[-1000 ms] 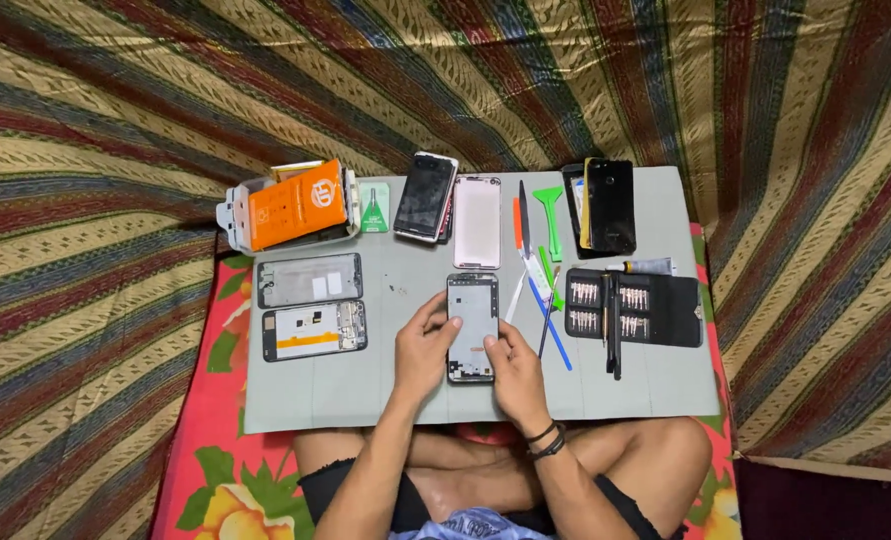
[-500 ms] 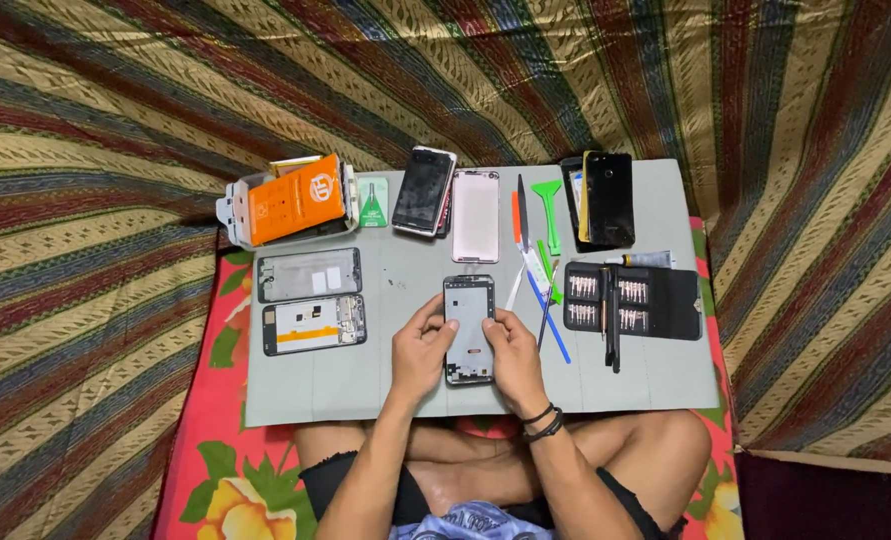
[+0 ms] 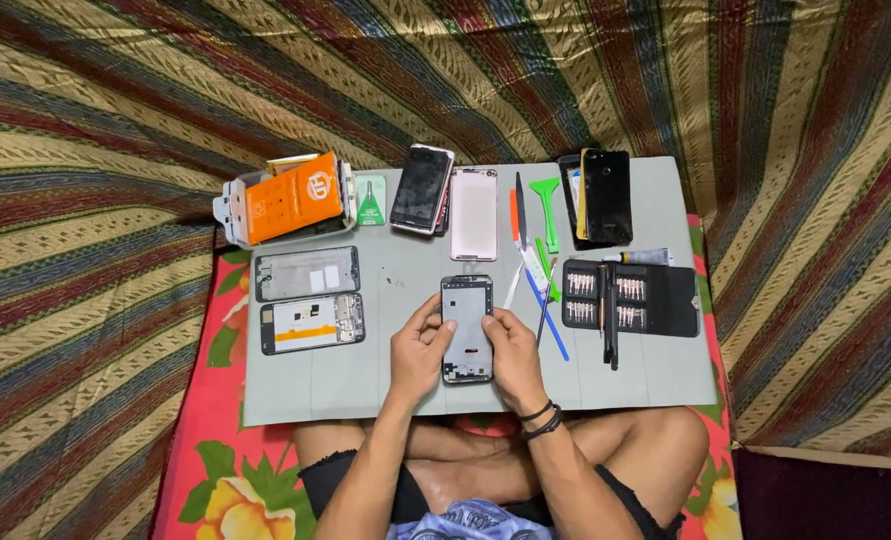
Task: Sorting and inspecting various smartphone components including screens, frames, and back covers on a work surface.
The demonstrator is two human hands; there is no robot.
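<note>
Between both hands, phone frame.

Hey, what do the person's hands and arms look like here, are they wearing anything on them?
Both arms are bare, with no sleeves showing and no gloves. The left hand shows no ring, watch or band that I can make out. The right hand has dark bands around its wrist, apparently two or three thin black bracelets or cords. No other markings can be made out.

An orange rectangular box lies tilted in a clear plastic tray at the mat's far left corner, a small green packet just to its right, then a dark-screened phone, and another black-screened phone near the far right corner.
</note>
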